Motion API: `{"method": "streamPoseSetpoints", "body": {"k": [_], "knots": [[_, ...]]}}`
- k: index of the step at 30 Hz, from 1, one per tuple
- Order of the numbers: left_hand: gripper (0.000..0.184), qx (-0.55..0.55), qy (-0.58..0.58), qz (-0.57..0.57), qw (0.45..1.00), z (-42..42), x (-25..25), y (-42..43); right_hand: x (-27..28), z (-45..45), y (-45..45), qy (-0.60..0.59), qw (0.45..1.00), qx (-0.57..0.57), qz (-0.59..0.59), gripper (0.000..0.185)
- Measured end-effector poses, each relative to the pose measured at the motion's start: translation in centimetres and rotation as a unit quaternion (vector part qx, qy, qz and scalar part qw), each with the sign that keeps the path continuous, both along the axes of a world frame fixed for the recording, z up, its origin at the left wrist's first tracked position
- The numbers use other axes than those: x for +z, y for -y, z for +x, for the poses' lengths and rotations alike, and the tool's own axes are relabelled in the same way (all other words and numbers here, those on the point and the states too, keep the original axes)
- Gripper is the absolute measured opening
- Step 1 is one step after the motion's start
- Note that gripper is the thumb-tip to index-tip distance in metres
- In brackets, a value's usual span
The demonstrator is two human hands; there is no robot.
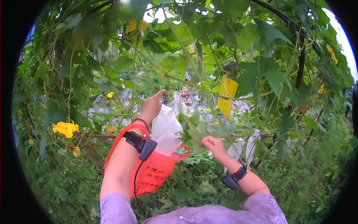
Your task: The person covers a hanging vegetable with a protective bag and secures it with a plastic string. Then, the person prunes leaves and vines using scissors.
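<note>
My left hand (152, 106) is raised among the vines, fingers closed near a thin stem; what they grip is too small to make out. A red plastic bag (154, 171) with dark printing hangs by its handle from my left forearm. White translucent sheets or bags (165, 128) stick up out of it, beside my left hand. Lower and to the right, my right hand (215, 146) is closed at the edge of a green leaf (195, 134); whatever lies between its fingers is hidden.
A yellow card (227, 93) hangs from the vines right of centre. Yellow flowers (66, 129) bloom at the left. A thin horizontal pole (100, 136) crosses behind my arms. More white material (251, 145) hangs beyond my right wrist. Leaves and stems crowd overhead and both sides.
</note>
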State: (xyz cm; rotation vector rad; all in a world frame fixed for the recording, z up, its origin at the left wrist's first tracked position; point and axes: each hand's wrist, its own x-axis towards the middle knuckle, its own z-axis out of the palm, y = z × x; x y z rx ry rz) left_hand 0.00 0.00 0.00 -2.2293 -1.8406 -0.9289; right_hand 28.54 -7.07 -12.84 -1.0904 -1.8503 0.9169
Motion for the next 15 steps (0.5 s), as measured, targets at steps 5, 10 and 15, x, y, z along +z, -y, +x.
{"method": "streamPoseSetpoints", "body": {"k": [5,10,15], "knots": [[0.044,-0.004,0.018,0.051,0.999,0.6,-1.0,-1.4,-4.3,2.5,-0.1,0.491,0.869,0.021,0.065,0.027],[0.044,0.010,0.013,0.024,1.000,0.7,-0.6,-0.5,4.0,-2.7,-1.6,0.063,0.996,-0.062,0.030,0.032],[0.046,0.006,0.038,0.024,0.999,0.7,-0.4,1.2,5.8,-5.0,-4.7,-0.040,0.978,-0.096,0.179,0.036]]}}
